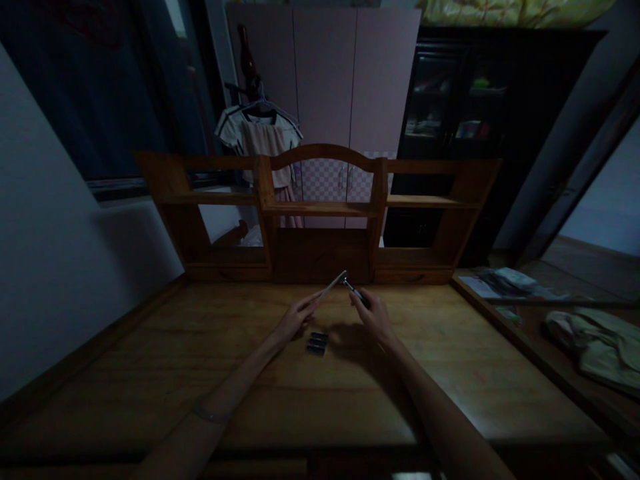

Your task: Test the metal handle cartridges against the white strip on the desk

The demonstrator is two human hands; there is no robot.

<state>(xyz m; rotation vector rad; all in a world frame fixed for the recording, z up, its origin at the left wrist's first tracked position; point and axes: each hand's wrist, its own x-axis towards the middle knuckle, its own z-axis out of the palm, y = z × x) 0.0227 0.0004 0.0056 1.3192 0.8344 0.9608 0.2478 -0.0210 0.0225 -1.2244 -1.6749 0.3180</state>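
My left hand [299,316] is closed round a thin, pale, flat stick [332,285] that slants up to the right. Its exact kind is too dim to make out. In my right hand [374,313], the fingers grip the dark handle of a razor [354,289], whose silver head leans up to the left. The razor's head is close to the stick's upper end; whether they touch I cannot tell. Below and between my hands, a small pack of dark cartridges [317,343] lies flat on the wooden desk [225,373].
Along the desk's far edge stands a wooden shelf unit [320,208] with open compartments. A raised wooden edge [520,347] borders the right side. Beyond it lie crumpled cloth [595,347] and papers [495,283]. A white wall [60,233] closes off the left.
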